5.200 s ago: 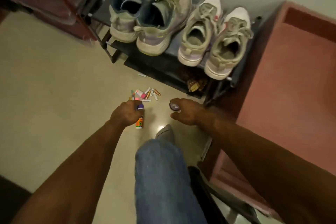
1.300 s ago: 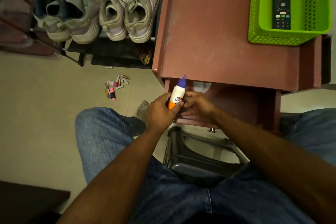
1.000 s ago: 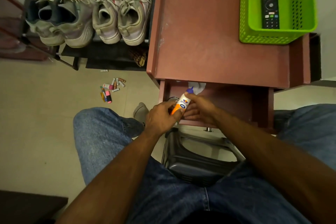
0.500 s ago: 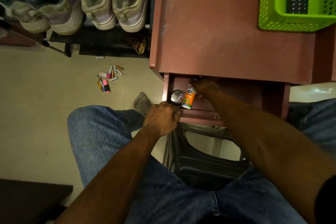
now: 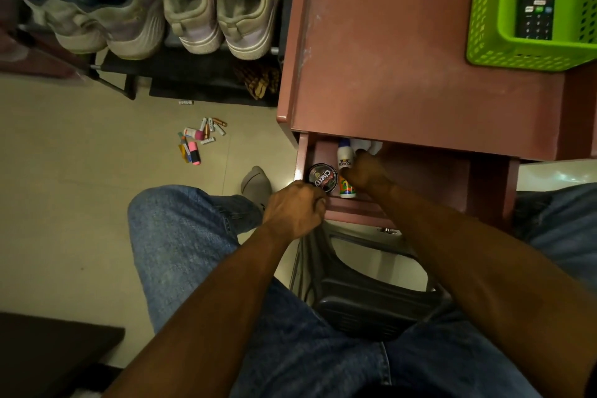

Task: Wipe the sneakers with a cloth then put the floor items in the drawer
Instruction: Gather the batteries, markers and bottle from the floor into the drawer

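tiled floor (image 5: 80, 203) beside open drawer (image 5: 420, 178): right hand (image 5: 365, 171) grips glue bottle (image 5: 345, 160) inside, left hand (image 5: 294, 208) grips drawer front; batteries and markers (image 5: 200, 139) likely come next.

Floor: the pale tiled floor (image 5: 80, 203) in front of me carries a small heap of batteries and coloured markers (image 5: 198, 139).
Rack: the black metal shoe rack (image 5: 193, 71) bears four worn pale sneakers (image 5: 193, 6).
Cabinet: my reddish-brown cabinet top (image 5: 403, 58) carries a green perforated plastic basket (image 5: 484, 42).
Drawer: the open reddish-brown drawer (image 5: 420, 178) holds a round black polish tin (image 5: 322, 178) and a white-and-orange glue bottle (image 5: 345, 168), side by side.
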